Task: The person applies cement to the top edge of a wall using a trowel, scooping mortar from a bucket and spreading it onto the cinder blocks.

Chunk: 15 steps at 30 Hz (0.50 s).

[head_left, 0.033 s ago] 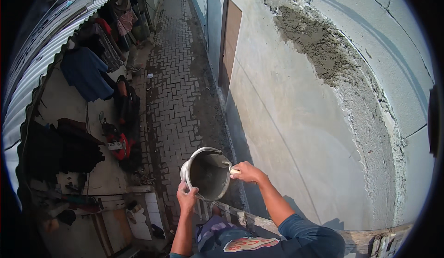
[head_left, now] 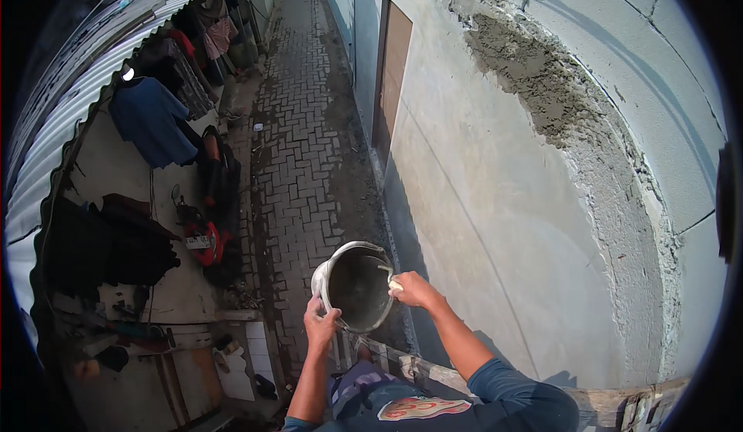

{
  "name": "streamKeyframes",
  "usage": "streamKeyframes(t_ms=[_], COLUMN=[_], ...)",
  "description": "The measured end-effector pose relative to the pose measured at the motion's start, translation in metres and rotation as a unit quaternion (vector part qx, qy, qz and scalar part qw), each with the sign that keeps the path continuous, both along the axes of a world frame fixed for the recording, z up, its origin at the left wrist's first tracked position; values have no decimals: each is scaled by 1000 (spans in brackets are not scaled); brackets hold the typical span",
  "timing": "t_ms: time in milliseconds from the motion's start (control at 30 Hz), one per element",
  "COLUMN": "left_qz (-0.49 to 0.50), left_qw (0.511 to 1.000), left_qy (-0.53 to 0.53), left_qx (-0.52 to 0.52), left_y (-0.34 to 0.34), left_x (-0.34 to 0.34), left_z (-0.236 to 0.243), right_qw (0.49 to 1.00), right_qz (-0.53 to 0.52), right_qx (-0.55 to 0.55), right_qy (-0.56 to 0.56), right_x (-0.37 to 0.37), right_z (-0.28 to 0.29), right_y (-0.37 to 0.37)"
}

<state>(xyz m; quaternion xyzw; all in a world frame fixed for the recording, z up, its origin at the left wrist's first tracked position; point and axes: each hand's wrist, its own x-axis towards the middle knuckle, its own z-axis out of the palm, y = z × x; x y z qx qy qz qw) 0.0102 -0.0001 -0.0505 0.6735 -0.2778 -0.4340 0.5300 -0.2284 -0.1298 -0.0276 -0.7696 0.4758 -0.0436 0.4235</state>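
Observation:
A pale, mortar-stained bucket is tilted in front of me, its mouth turned toward me. My left hand grips its lower left rim, thumb over the edge. At the right rim, my right hand is closed round the light handle of a trowel. The trowel's bent metal neck reaches over the rim; its blade cannot be made out inside the bucket. Grey residue coats the bucket's inner wall. To the right, rough wet mortar covers part of the wall's upper band.
Wooden scaffold planks run below me along the plastered wall. Far beneath lies a paved alley. A corrugated roof, hanging clothes and a red motorbike are on the left. A brown door stands farther along the wall.
The view has shifted slightly, so the alley and wall sit a little farther right. The bucket and both hands appear slightly farther right, with the same holds.

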Motion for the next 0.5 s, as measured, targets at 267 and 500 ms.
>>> streamKeyframes(t_ms=[267, 500], left_qz=[-50, -115], left_qw=[997, 978], left_qy=[9, -27], left_qx=[-66, -172], left_y=[-44, -63], left_x=[-7, -3], left_z=[36, 111], right_qw=[997, 973], right_qz=[-18, -60], right_qx=[-4, -189], right_qy=[68, 120], right_x=[13, 1], right_z=[76, 91], right_y=[42, -22])
